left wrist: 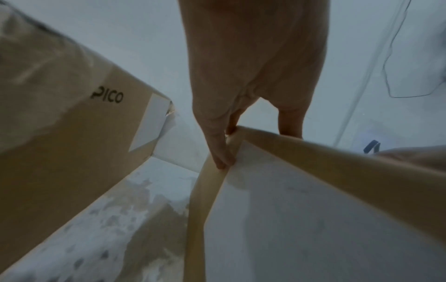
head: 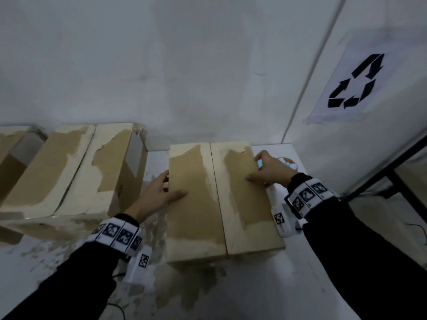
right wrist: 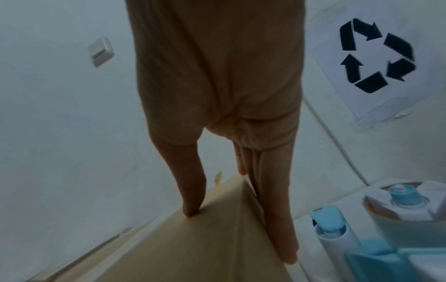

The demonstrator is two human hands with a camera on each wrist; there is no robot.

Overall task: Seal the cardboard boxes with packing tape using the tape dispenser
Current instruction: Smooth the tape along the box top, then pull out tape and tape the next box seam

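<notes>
The black sleeves (head: 360, 257) fill the lower corners of the head view, each wrist wrapped in a band of printed markers. Beyond them spreads the white bench (head: 242, 285), scuffed with brown patches. On it, in the middle, stands the cardboard box (head: 221, 197), flaps closed and meeting along a centre seam. The left hand (head: 157, 192) clasps the box's left edge, thumb flat on top, fingers down the side; the right hand (head: 269, 169) clasps the right edge the same way. A second, larger box (head: 76, 172) sits just to the left, close by the left hand, with another box (head: 9, 153) behind it at the frame's edge. The tape dispenser (right wrist: 376, 234), blue and white, lies just right of the box; the head view hides most of it behind the right hand. A recycling sign (head: 355, 82) hangs on the right wall. Only the right wrist view shows a wall switch (right wrist: 101, 51); only the left shows "PICO" printed on the neighbouring box.
</notes>
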